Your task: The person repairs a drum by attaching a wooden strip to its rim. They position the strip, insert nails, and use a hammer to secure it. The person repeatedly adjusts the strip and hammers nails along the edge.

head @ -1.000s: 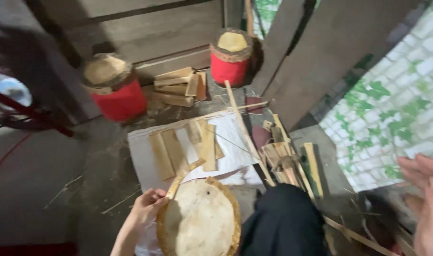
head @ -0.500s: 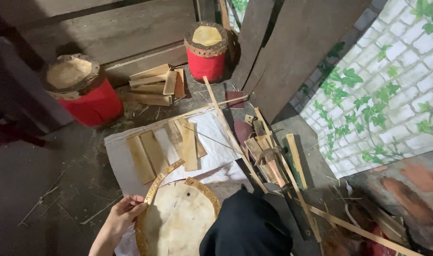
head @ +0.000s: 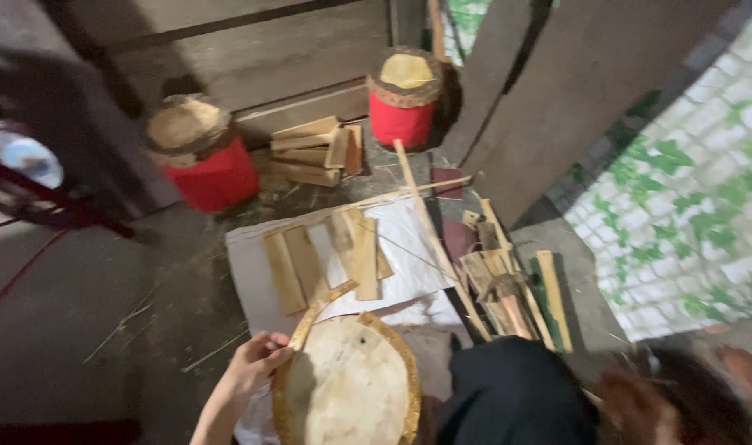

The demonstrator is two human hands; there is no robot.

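A round drum (head: 351, 387) with a pale skin head and a yellowish rim lies low in the head view, in front of my dark-clothed knee (head: 516, 395). My left hand (head: 256, 363) curls its fingers over the drum's left rim, where a curved bamboo strip (head: 318, 309) rises from the edge. At the bottom right is a blurred reddish shape (head: 631, 404) that may be my right hand. Its fingers cannot be made out.
Flat wooden slats (head: 335, 255) lie on a white sheet (head: 252, 280) beyond the drum. Two red drums (head: 207, 156) (head: 402, 99) stand further back with stacked wood pieces (head: 314, 152) between them. Sticks and scraps (head: 508, 280) lie to the right, by leaning boards and an ivy-printed wall (head: 681, 189).
The view has swung about. My right hand, open at the right edge a second ago, dropped out of clear sight. My left hand stays on the drum's rim.
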